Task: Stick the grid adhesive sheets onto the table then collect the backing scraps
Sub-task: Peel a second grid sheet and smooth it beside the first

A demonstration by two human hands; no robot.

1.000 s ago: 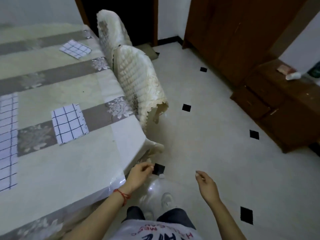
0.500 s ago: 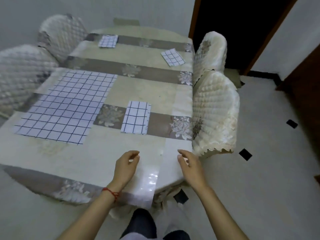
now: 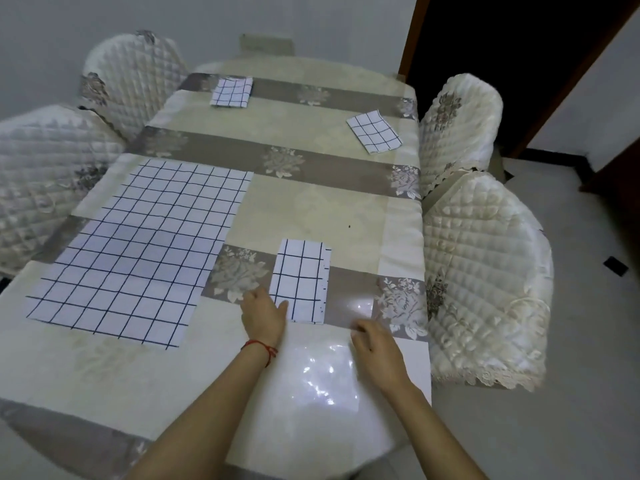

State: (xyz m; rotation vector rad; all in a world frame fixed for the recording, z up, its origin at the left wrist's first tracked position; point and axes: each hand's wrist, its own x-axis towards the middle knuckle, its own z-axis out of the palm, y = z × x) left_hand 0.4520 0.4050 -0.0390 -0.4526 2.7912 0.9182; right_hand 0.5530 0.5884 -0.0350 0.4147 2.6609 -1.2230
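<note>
A large grid sheet lies flat on the left half of the table. A small grid piece lies near the front middle. My left hand rests with straight fingers on that piece's near left corner. My right hand hovers just right of it, fingers loosely curled, holding nothing I can see. Two more small grid pieces lie far off: one at the back middle, one at the back right. A glossy clear sheet lies on the table's near edge under my forearms.
Quilted chairs flank the table: two on the left, two on the right. A dark doorway opens at the back right. Tiled floor runs along the right side.
My view swung from the floor back to the table. Both hands moved forward over the table; my left hand now touches the small grid piece's corner.
</note>
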